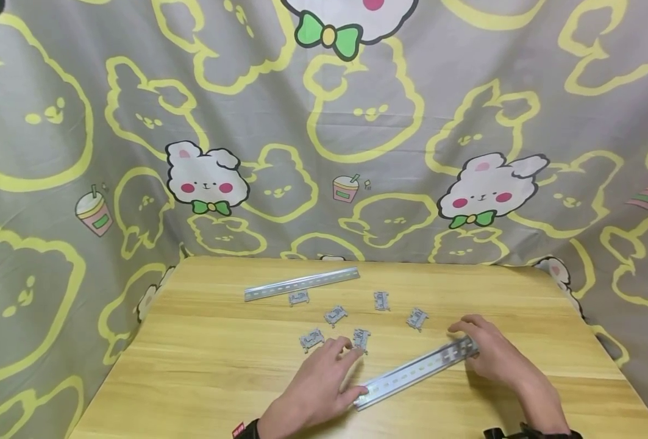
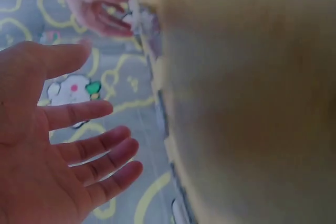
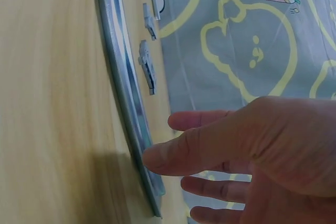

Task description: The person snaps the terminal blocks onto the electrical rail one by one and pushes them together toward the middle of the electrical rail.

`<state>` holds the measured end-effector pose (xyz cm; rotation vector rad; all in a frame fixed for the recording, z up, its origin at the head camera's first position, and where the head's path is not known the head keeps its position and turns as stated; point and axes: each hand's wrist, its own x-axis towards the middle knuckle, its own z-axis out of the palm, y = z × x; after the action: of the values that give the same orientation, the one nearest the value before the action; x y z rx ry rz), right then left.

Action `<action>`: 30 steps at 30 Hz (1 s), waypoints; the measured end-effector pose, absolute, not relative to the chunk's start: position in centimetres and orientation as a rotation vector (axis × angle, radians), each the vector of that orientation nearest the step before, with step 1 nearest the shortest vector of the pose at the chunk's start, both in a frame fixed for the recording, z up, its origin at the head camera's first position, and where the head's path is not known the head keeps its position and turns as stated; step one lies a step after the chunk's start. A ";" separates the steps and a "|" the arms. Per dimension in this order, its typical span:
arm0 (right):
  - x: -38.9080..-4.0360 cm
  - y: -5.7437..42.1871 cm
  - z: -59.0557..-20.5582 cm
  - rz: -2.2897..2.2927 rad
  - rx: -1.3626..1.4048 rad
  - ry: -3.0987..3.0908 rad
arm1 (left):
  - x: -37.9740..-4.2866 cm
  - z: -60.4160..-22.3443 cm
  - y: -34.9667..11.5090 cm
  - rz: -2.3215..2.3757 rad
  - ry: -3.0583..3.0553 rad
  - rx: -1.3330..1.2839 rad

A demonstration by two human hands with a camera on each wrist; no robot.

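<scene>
A slotted metal DIN rail (image 1: 411, 373) lies slantwise on the table between the two hands. At its near left end is my left hand (image 1: 318, 381), its thumb tip at the rail's end and its fingers reaching over the wood beside a grey terminal block (image 1: 361, 337). The left wrist view shows this hand's fingers spread and relaxed. My right hand (image 1: 494, 352) is at the far right end of the rail. In the right wrist view the right thumb (image 3: 176, 153) overlaps the rail (image 3: 122, 59), with the other fingers loosely extended.
Behind the hands, several more grey terminal blocks (image 1: 335, 315) lie scattered. A second DIN rail (image 1: 302, 284) lies at the back, close to one terminal block (image 1: 299, 297). A patterned grey curtain (image 1: 345, 122) surrounds the wooden table (image 1: 192, 378) at its back and sides.
</scene>
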<state>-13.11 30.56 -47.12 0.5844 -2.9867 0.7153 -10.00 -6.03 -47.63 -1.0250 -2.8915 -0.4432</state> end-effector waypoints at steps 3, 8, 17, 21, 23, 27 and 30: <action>-13.2 30.5 -47.1 0.706 0.581 -2.973 | -9.8 -47.9 -5.6 -0.423 -2.906 -1.043; -13.5 30.7 -47.3 0.712 0.589 -2.965 | -9.5 -47.8 -5.1 -0.387 -2.939 -1.076; -13.6 31.0 -48.1 0.763 0.596 -2.977 | -9.3 -47.7 -4.1 -0.368 -3.021 -1.182; -13.6 31.1 -48.4 0.759 0.580 -2.987 | -9.1 -47.9 -3.9 -0.301 -3.035 -1.200; -13.7 31.1 -48.5 0.754 0.580 -2.986 | -9.0 -48.0 -3.9 -0.305 -3.025 -1.189; -13.8 31.1 -48.6 0.755 0.576 -2.986 | -8.8 -48.0 -4.0 -0.330 -3.005 -1.168; -13.9 31.1 -48.7 0.770 0.591 -2.981 | -8.8 -48.0 -4.0 -0.365 -3.020 -1.149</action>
<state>-13.87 31.12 -48.69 0.5911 -2.9806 0.7698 -8.81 -4.03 -47.99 -1.1485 -3.0195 -0.3649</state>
